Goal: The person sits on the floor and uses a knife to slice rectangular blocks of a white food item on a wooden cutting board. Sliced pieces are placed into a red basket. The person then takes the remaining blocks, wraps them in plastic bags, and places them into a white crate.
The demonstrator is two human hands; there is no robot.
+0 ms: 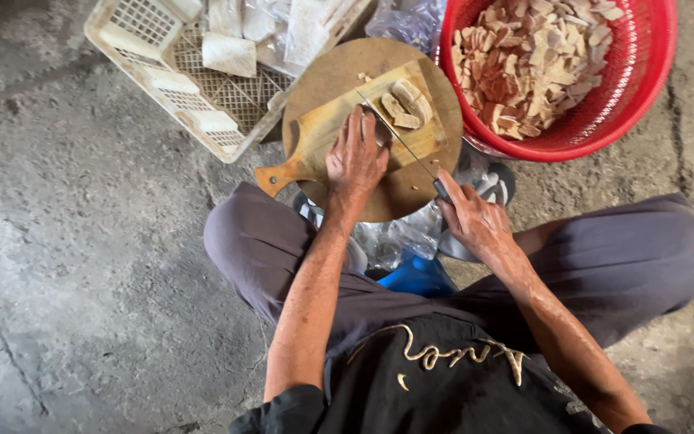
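A small wooden cutting board (323, 133) with a handle lies on a round wooden block (411, 193) between my knees. My left hand (355, 157) presses flat on the board, its fingers covering a pale block right at the knife. My right hand (471, 217) grips the dark handle of a long thin knife (399, 137), whose blade runs diagonally across the board beside my left fingertips. Several cut pale slices (407, 104) lie on the board past the blade.
A red plastic basket (644, 88) full of pale and reddish cut slices stands at the upper right. A cream plastic crate (146, 48) with wrapped white blocks sits at the upper left. Clear plastic bags and a blue object lie under the round block. Bare concrete floor all around.
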